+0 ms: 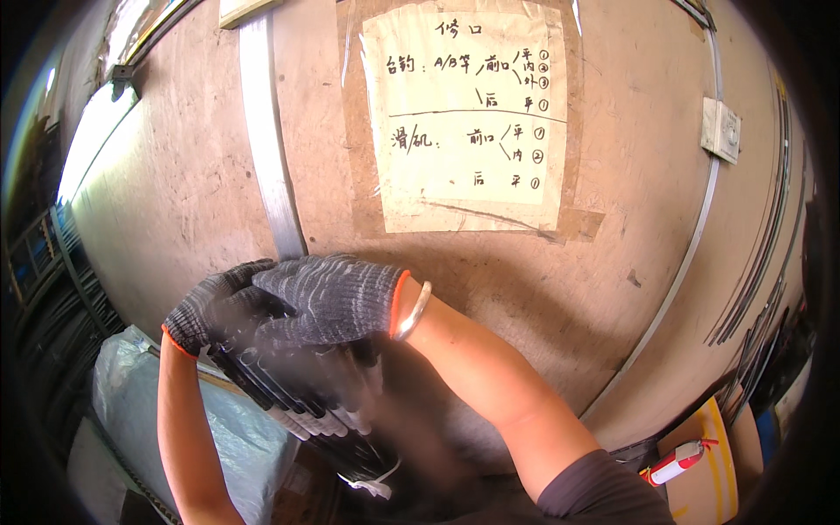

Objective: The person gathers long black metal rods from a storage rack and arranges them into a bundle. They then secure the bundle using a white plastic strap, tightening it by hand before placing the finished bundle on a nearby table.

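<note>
Both my hands wear dark grey knitted gloves with orange cuffs. They clasp the upper ends of a bundle of black tubes [306,381] that have a paler grey band further down. My left hand [219,302] wraps the far left side of the tube ends. My right hand [332,297] lies across their top, its thumb side against the tubes. The gloves hide most of the tube ends and parts of my fingers. Lower on the bundle, a white tie [372,486] goes round it. A silver bangle [416,311] circles my right wrist.
A brown board wall [647,201] rises in front, bearing a taped handwritten sheet [472,188], a metal strip [271,157] and a white switch box [721,129]. Left stands a plastic-covered box [219,424] near racks of dark rods [61,306]. A red and white cylinder [678,462] is at lower right.
</note>
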A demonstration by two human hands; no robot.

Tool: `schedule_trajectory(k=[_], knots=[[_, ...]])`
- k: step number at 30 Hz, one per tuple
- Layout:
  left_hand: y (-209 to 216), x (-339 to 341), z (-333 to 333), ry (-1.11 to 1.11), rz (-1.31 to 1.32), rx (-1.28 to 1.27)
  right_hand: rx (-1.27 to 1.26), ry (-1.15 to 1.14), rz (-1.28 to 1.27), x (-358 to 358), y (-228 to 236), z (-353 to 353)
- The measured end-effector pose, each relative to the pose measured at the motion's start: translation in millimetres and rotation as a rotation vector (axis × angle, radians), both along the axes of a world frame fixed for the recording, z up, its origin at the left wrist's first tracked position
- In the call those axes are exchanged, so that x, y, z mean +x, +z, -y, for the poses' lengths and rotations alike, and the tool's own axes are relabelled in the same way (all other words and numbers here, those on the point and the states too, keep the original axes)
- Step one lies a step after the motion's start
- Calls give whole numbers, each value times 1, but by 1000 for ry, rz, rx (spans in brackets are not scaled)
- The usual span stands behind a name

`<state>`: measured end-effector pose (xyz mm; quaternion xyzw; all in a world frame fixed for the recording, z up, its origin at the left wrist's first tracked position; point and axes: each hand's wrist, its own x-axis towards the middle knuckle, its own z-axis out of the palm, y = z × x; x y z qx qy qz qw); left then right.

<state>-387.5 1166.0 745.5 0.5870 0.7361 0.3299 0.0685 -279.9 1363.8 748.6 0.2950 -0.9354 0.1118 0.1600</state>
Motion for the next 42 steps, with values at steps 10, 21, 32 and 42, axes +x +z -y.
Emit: schedule_trajectory(k=[10,21,32,42], knots=[[-4,14,-8,73,641,166,-75,46,60,-1,2,-6],[-9,1,-4,92,324,29,-105,-53,109,4,2,1],[4,6,-5,203,-52,-103,144,-629,188,3,13,46],[-1,-18,-13,155,-129,-124,55,-542,90,-6,7,40]])
